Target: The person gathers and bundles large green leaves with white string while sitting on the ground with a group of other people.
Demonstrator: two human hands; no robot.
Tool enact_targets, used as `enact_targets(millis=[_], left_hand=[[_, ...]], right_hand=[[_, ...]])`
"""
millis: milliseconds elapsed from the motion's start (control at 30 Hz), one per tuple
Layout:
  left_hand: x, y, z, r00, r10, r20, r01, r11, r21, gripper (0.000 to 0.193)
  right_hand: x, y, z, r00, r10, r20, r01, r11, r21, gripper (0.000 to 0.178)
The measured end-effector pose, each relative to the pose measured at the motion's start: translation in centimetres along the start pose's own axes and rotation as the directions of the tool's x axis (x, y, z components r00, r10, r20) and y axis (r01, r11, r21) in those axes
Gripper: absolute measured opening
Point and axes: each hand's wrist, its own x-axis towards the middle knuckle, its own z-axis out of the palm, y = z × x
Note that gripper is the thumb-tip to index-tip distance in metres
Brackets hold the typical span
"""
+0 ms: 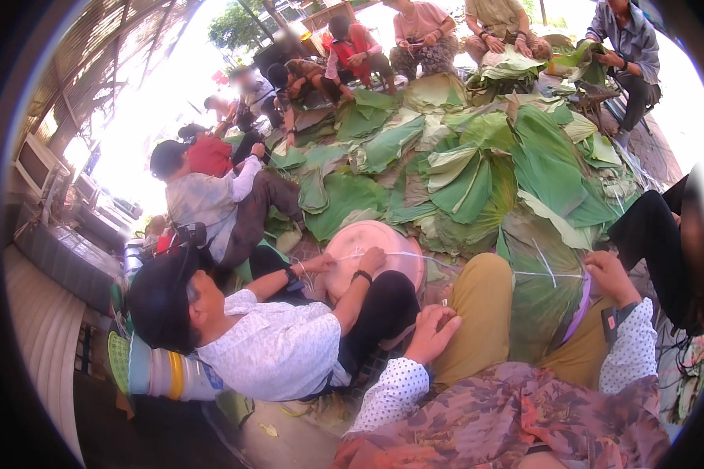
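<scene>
A stack of large green lotus leaves [536, 305] stands between my knees, with a lilac rim [577, 313] showing along its right side. White string [551, 274] crosses the top of the stack, and a loose end lies on the leaves. My right hand [612, 277] is at the stack's right edge, its fingers closed at the end of this string. Over my left thigh, my left hand [434, 334] has curled fingers; what they hold, if anything, is too small to make out.
To my left, a person in a white patterned shirt [278, 344] pulls string over a pink round basin [375, 238]. Ahead lies a broad heap of lotus leaves [446, 164], with several people seated around it. Stacked buckets [168, 371] lie behind that person.
</scene>
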Motion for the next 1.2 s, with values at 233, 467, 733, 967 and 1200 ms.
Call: enact_targets(millis=[233,467,733,967,1200], left_hand=[[-0.6,-1.0,-0.5,0.99,-0.035,0.134,0.021,0.995,0.102,0.024],[0.2,-0.1,-0.2,0.998,-0.041,0.037,0.043,0.997,-0.056,0.025],[-0.3,-0.8,-1.1,0.987,-0.01,0.161,-0.008,0.994,0.114,0.025],[0.5,-0.5,-0.6,0.994,-0.031,0.105,0.03,0.999,0.012,0.026],[0.3,-0.3,-1.3,0.995,0.014,0.101,-0.024,0.995,0.101,0.026]], right_hand=[[-0.1,0.1,0.1,1.0,-0.022,0.005,0.022,1.0,-0.015,0.019],[-0.1,-0.1,0.2,1.0,-0.004,0.003,0.004,1.0,-0.02,0.019],[-0.3,-0.2,0.1,1.0,-0.028,-0.005,0.028,0.999,-0.037,0.019],[-0.3,-1.8,-0.3,1.0,-0.007,0.003,0.007,1.0,-0.025,0.018],[-0.5,-1.0,0.0,0.999,0.03,-0.019,-0.03,0.999,0.02,0.019]])
